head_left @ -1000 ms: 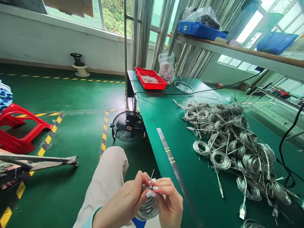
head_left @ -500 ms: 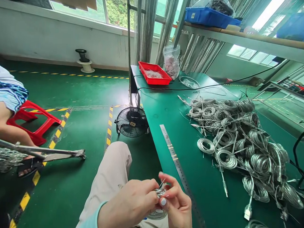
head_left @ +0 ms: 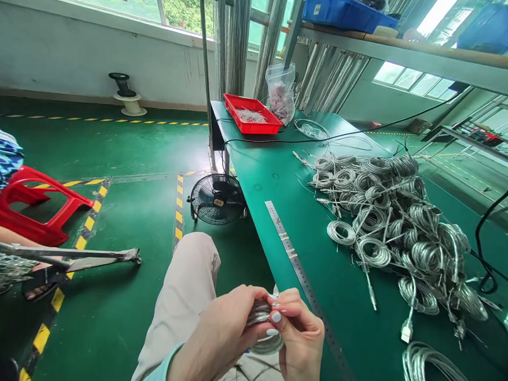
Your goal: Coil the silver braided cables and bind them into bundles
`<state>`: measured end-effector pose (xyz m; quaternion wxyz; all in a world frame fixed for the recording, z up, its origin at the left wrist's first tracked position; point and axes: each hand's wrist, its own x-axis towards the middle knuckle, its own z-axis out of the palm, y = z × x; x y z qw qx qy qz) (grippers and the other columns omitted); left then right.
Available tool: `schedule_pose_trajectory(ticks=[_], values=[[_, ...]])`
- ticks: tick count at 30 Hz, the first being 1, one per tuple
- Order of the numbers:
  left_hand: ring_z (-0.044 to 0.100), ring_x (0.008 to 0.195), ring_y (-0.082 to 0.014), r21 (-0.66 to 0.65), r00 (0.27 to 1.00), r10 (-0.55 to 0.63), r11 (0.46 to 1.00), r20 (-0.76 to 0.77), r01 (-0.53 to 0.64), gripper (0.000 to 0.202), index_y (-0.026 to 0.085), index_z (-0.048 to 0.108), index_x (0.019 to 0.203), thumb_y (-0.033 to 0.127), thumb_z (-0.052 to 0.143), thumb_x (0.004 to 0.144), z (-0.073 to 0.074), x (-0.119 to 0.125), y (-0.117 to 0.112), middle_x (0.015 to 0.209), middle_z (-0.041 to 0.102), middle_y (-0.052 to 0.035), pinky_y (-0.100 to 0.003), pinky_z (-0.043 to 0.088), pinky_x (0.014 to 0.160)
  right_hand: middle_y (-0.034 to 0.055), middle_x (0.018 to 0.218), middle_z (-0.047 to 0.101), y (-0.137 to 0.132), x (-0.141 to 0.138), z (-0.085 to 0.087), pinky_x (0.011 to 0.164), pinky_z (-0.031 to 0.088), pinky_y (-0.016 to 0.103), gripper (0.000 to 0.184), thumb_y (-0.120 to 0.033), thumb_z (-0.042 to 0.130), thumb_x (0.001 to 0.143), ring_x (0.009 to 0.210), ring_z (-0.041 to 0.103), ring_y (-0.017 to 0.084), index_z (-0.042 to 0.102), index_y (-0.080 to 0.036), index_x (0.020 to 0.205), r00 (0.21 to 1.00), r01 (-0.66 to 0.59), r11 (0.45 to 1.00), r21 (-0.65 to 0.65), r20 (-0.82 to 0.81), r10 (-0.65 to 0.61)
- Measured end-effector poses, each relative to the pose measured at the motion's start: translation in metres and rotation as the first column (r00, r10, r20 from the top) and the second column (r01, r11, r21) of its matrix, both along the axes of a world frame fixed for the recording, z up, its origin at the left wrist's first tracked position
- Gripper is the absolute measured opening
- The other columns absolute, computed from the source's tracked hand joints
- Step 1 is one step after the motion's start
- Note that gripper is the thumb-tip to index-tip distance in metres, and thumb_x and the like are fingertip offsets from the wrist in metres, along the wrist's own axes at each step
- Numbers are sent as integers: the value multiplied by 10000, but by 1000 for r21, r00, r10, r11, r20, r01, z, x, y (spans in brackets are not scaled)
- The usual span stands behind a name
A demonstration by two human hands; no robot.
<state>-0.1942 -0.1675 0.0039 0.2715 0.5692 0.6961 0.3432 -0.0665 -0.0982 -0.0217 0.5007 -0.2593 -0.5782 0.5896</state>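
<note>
Both my hands are closed on one small coil of silver cable (head_left: 263, 331) held over my lap, beside the near edge of the green table (head_left: 279, 180). My left hand (head_left: 228, 328) wraps round the coil from the left. My right hand (head_left: 301, 339) pinches its top from the right with thumb and fingertips. A large heap of similar coiled cables (head_left: 396, 229) with plugs lies on the table to the right.
A steel ruler (head_left: 295, 258) lies along the table edge. A red tray (head_left: 251, 115), a plastic bag (head_left: 281, 94) and a black cord (head_left: 322, 142) are at the far end. A floor fan (head_left: 217, 199) stands below. Another person sits on a red stool (head_left: 32, 208) at left.
The wire end that stuck up above my fingers no longer shows; my fingers have closed tighter over the coil's top. The view shifted slightly.
</note>
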Motion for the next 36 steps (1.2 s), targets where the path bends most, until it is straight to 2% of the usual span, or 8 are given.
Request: schedule_pose_trajectory(ticks=[4,10,12,15,18,22,26,36], values=[[633,739,-176,183,998,36,983,-50,-26,310,223,620,965,503,562,847,3,1,-1,835,691,-20,-255,480,623,23,669,641,-5,-3,1,637,513,289,66,-226,745,747,690,550,149,706,-221,695,996,43,999,-22,-75,-45],[635,684,-124,264,997,4,964,74,-24,244,232,621,971,442,593,852,11,2,-5,789,687,13,-200,459,594,9,686,615,-9,-5,12,637,517,249,59,-252,736,761,701,556,132,707,-230,714,995,-8,994,-106,-95,-2],[637,688,-123,285,995,1,958,100,-30,241,226,623,986,424,605,849,12,1,-5,802,693,7,-197,461,597,26,746,645,-9,-2,16,665,533,259,36,-269,728,771,748,588,147,720,-235,778,995,-67,993,-92,-76,60],[639,710,-121,294,993,-6,955,119,-30,234,220,618,1001,397,618,848,13,-1,-6,830,698,3,-196,467,619,62,925,684,-7,5,21,740,560,294,153,-326,671,822,865,642,184,712,-257,952,985,-146,982,-122,-108,133],[636,704,-114,292,993,-11,956,114,-23,237,221,609,996,411,606,854,11,-3,-6,821,693,10,-190,464,616,64,996,677,-5,11,23,759,559,269,202,-268,635,851,876,655,172,679,-271,1048,990,-141,976,-167,-42,136],[633,700,-116,341,998,-53,939,28,40,257,223,593,1018,426,593,861,9,-3,-6,823,686,8,-195,456,613,73,968,628,-1,16,26,740,551,267,107,-230,627,849,897,620,181,710,-221,915,981,-147,984,-105,109,158],[619,660,-124,432,998,-67,899,-17,68,354,198,592,1017,511,535,862,11,-1,-7,787,675,-8,-205,442,578,40,872,598,-2,16,30,679,530,228,74,-206,631,845,816,600,147,698,-229,824,980,-130,986,-107,139,144],[607,668,-107,299,998,-61,953,21,52,201,226,583,971,382,620,850,15,-4,-8,800,665,29,-193,433,584,30,842,603,2,19,35,665,533,191,80,-222,603,862,775,603,128,674,-231,897,979,-127,992,2,163,124]])
